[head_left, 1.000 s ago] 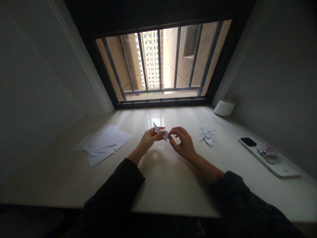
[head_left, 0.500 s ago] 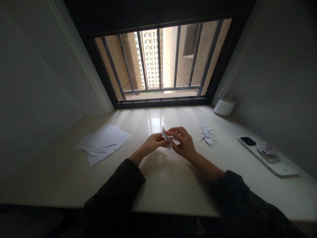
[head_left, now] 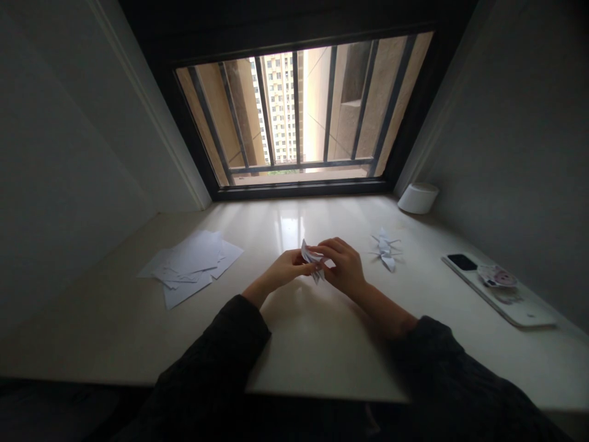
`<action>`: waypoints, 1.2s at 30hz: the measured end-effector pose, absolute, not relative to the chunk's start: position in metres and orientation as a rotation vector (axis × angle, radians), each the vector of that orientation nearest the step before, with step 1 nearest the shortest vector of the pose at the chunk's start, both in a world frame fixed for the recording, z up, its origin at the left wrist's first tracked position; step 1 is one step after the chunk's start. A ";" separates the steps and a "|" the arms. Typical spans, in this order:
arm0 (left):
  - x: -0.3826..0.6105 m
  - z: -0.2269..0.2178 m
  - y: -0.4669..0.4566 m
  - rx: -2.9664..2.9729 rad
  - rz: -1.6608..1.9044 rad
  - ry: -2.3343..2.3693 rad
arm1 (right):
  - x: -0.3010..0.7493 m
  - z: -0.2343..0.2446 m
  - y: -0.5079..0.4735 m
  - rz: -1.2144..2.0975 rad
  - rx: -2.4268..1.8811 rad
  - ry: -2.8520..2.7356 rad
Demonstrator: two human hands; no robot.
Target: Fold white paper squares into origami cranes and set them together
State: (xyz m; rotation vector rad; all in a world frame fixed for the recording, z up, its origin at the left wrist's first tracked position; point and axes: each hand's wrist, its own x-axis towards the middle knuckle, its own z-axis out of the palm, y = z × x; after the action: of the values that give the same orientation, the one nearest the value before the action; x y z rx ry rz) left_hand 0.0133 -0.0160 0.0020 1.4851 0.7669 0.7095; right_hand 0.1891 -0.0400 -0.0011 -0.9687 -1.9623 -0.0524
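A small piece of folded white paper (head_left: pixel 307 252) is held up between my two hands, over the middle of the sill. My left hand (head_left: pixel 288 268) pinches its left side between thumb and fingers. On the other side, my right hand (head_left: pixel 343 264) grips the paper with curled fingers and thumb; part of the paper is hidden behind the fingers. To the right of my right hand lie small folded paper cranes (head_left: pixel 385 250), close together with thin points sticking out.
A loose pile of white paper sheets (head_left: pixel 193 261) lies on the pale sill (head_left: pixel 317 350) at the left. At the right are a white phone (head_left: pixel 501 291) with a round grip on its back and a white cylindrical object (head_left: pixel 418 198). Behind stands a barred window (head_left: pixel 299 116).
The folded paper has tilted and its layers show more spread apart. My right hand has shifted slightly right; my left hand stays nearly in place.
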 end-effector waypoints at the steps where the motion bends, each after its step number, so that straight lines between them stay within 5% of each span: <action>1: 0.013 0.002 -0.016 1.500 0.710 0.759 | 0.190 -0.002 -0.040 -0.048 -0.973 -1.964; 36: 0.007 0.006 -0.008 1.416 0.949 0.877 | 0.197 -0.008 -0.030 -0.159 -1.023 -1.897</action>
State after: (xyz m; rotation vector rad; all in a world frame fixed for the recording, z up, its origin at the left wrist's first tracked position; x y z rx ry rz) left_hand 0.0074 -0.0082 0.0056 1.4164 0.8774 0.9490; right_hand 0.1967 -0.0303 -0.0079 -1.0234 -1.8972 -0.1587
